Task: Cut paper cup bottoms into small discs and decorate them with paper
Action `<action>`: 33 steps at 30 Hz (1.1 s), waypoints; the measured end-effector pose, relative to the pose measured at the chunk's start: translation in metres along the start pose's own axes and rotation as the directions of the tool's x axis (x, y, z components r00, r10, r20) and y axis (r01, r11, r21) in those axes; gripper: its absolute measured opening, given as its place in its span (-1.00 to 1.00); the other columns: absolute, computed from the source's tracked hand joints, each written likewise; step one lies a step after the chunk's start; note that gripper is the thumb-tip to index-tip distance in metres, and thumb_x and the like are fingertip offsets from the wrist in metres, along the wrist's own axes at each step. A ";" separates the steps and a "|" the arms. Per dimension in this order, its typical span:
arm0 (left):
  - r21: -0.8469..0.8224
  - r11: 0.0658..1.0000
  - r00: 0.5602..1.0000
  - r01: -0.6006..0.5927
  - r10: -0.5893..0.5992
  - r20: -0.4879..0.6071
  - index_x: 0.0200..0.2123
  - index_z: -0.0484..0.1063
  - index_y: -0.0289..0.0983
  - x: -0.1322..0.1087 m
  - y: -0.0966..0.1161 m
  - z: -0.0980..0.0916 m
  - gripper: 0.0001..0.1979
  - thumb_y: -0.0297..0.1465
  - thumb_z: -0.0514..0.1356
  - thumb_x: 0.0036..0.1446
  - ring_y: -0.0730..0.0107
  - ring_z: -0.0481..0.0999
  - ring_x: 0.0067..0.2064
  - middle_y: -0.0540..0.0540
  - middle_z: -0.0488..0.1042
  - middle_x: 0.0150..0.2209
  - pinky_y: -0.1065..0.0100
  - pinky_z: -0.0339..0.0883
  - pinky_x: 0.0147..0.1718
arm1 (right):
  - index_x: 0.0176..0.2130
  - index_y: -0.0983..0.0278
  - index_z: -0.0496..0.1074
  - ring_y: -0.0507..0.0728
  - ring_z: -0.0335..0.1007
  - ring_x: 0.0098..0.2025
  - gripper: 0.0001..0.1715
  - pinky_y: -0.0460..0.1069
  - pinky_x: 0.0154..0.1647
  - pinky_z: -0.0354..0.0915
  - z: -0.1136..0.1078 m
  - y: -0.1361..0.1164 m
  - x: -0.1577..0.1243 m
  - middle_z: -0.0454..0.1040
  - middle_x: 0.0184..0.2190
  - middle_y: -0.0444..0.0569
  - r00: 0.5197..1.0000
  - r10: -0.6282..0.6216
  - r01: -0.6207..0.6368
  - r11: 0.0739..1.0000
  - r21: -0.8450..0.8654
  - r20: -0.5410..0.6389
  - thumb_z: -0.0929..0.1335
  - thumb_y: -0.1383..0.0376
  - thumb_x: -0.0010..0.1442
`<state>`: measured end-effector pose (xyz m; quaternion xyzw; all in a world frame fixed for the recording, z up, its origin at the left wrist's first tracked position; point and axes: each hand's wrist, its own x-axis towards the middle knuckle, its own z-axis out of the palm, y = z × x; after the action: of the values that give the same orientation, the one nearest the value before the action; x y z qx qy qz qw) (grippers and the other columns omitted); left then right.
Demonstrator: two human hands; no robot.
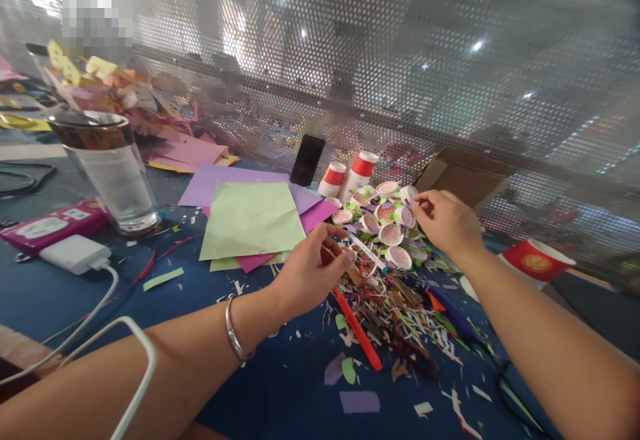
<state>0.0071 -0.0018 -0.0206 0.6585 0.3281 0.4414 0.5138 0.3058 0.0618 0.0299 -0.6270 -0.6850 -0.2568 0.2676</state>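
Note:
My right hand point(447, 221) pinches the edge of a small round paper cup piece point(409, 195) at the right side of a heap. The heap holds several similar cut cup bottoms point(391, 234) with green and purple paper bits. My left hand point(317, 263), wearing a silver bangle, has its fingers curled towards the thumb in front of the heap. Whatever lies between its fingertips, if anything, is too small to tell. Close to its fingertips is a white pen point(367, 251). Below them, a red-orange stick-like tool point(359, 330) rests on paper scraps point(395, 320).
Green paper sheets point(255, 220) lie over purple ones. A lidded water glass point(113, 173), white charger point(76, 253) and cables stand left. Behind are a dark phone point(307, 160), paper cups point(361, 172) and a perforated screen point(325, 60). A red cup point(537, 261) and blue-handled corded tool point(457, 317) are right.

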 end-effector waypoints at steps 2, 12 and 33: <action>0.003 1.000 1.000 0.006 -0.006 0.005 0.01 0.30 -0.30 0.000 -0.001 0.000 -0.64 -0.22 0.21 0.25 0.46 0.35 -0.41 -0.01 0.36 -0.33 0.32 0.26 -0.42 | -0.23 0.26 0.54 0.22 0.44 -0.38 -0.81 0.04 -0.39 0.24 -0.003 -0.010 -0.001 0.56 -0.30 0.09 1.000 -0.014 0.014 1.000 0.005 -0.014 0.35 0.25 0.21; 0.290 0.951 0.981 -0.106 0.052 0.190 -0.33 0.45 -0.28 -0.009 0.018 -0.002 -0.83 -0.31 0.17 0.24 0.48 0.33 -0.44 -0.01 0.42 -0.46 0.35 0.19 -0.42 | -0.21 0.23 0.51 0.10 0.46 -0.37 -0.83 -0.02 -0.32 0.30 -0.053 -0.075 -0.069 0.54 -0.31 -0.05 0.974 -0.211 0.195 0.964 0.179 0.079 0.32 0.26 0.36; 0.517 0.674 0.761 -0.528 0.105 0.641 -0.30 0.55 -0.29 -0.020 0.029 -0.008 -0.86 -0.54 0.18 0.18 0.42 0.48 -0.26 -0.07 0.55 -0.30 0.38 0.30 -0.27 | -0.26 0.21 0.56 0.06 0.44 -0.43 -0.76 -0.05 -0.41 0.28 -0.076 -0.077 -0.128 0.58 -0.38 -0.09 0.961 -0.060 -0.054 0.915 0.401 0.268 0.36 0.13 0.32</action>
<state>-0.0087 -0.0239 0.0036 0.9451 0.1719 0.1648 0.2236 0.2415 -0.0889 -0.0041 -0.5866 -0.7546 -0.0206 0.2933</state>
